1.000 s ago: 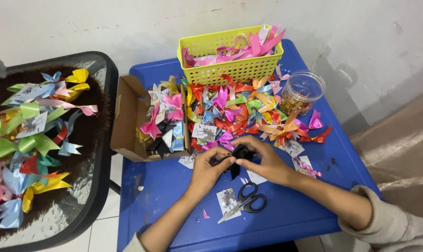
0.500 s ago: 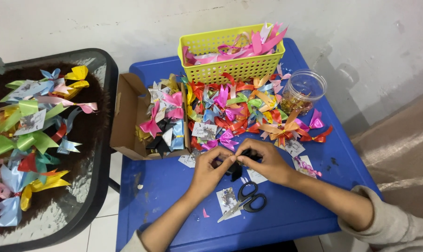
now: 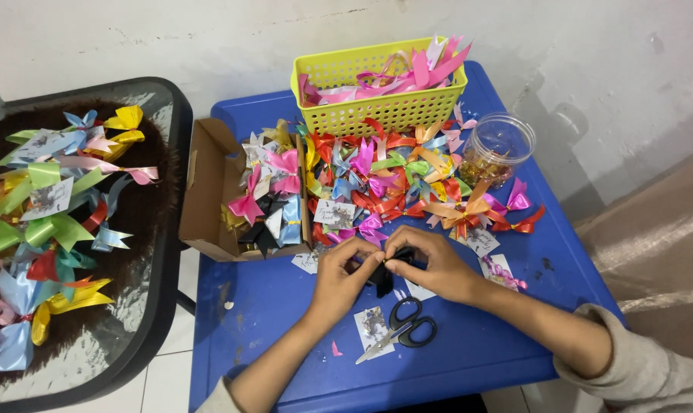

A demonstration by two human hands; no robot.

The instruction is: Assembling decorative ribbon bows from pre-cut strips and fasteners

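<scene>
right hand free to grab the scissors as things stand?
Probably not yet. The right hand and left hand are both pinching a black ribbon bow. The black-handled scissors lie uncovered on the blue table just below; path clear.

Even, fairly bright, soft light; colours on the blue table [image 3: 285, 321] and the ribbon bows [image 3: 392, 176] read clean and saturated. The clear plastic jar [image 3: 498, 149] near the table's far right corner throws a soft grey shadow up onto the white wall [image 3: 209, 38], so light arrives from the near left, and pale glare sits on the glass top [image 3: 117, 336] of the dark side table. Focus is sharp mid-frame; slight wide-angle bending at the edges.
</scene>
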